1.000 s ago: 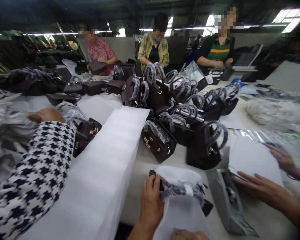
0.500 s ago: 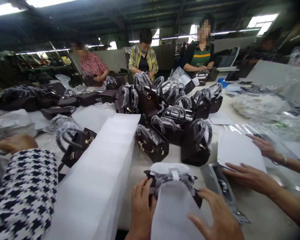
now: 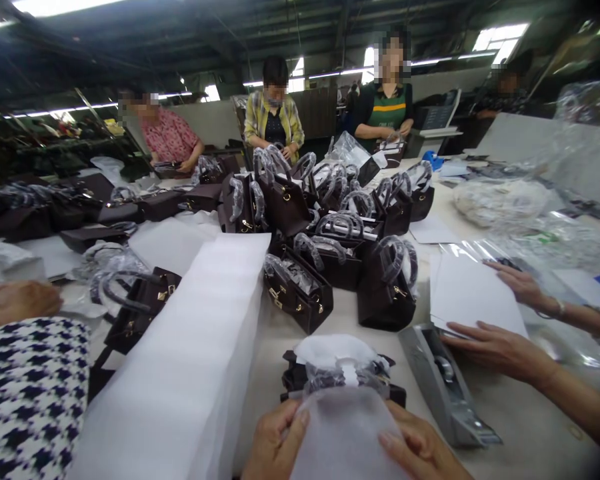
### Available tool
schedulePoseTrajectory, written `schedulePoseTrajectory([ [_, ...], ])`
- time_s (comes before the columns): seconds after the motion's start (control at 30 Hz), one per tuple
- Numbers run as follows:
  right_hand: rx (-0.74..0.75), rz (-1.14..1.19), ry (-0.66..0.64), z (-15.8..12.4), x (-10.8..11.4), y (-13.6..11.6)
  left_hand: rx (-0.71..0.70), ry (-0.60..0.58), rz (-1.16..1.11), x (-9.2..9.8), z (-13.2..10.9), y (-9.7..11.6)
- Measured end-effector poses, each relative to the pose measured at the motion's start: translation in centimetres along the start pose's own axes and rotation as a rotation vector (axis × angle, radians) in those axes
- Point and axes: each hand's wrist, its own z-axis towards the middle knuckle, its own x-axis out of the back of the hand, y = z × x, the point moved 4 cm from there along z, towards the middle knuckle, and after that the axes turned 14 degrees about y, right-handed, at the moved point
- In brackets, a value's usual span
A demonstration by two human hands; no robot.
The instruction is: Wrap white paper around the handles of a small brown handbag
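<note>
At the bottom centre of the frame we press our left hand [image 3: 273,443] and right hand [image 3: 420,448] onto a white foam sheet [image 3: 343,433], fingers clamped on its two sides. It covers a dark handbag [image 3: 300,377] lying on the table [image 3: 530,427]. At lower right, a co-worker's hand [image 3: 495,347] rests beside a tape dispenser [image 3: 445,387].
</note>
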Motion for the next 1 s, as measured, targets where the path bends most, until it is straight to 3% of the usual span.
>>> schedulePoseTrajectory([
  [0.1, 0.003, -0.192, 0.061, 0.4, 0.4, 2.5, -0.211, -0.018, -0.001, 0.1, 0.5, -0.8],
  [0.27, -0.107, -0.397, 0.202, 1.4, 0.4, 5.5, -0.531, 0.252, 0.220, -1.3, 0.6, -1.9],
  [0.4, -0.081, -0.459, 0.253, 1.6, 0.3, 5.5, -0.598, 0.405, 0.310, -2.0, 0.1, -2.5],
  [0.57, 0.034, -0.532, 0.258, 1.2, 0.1, 4.8, -0.630, 0.413, 0.372, -2.0, 0.1, -3.2],
  [0.67, 0.087, -0.651, 0.330, 1.5, 0.2, 4.6, -0.683, 0.552, 0.466, -1.5, -0.2, -2.2],
  [0.73, 0.118, -0.705, 0.378, 2.0, 0.4, 4.5, -0.781, 0.703, 0.567, -1.3, -0.9, -0.2],
  [0.77, 0.131, -0.722, 0.399, 2.4, 0.5, 4.4, -0.853, 0.714, 0.592, -1.5, -1.2, 1.1],
  [0.8, 0.140, -0.733, 0.415, 2.9, 0.6, 4.3, -0.934, 0.645, 0.596, -2.2, -1.5, 2.4],
  [0.87, 0.145, -0.735, 0.427, 3.8, 0.8, 4.1, -1.045, 0.319, 0.599, -4.5, -1.7, 4.2],
  [0.93, 0.134, -0.718, 0.421, 4.6, 1.0, 3.9, -1.035, 0.073, 0.713, -7.0, -1.3, 4.3],
  [1.0, 0.122, -0.673, 0.404, 4.8, 1.5, 3.8, -0.964, 0.122, 0.857, -8.4, -0.2, 3.1],
])
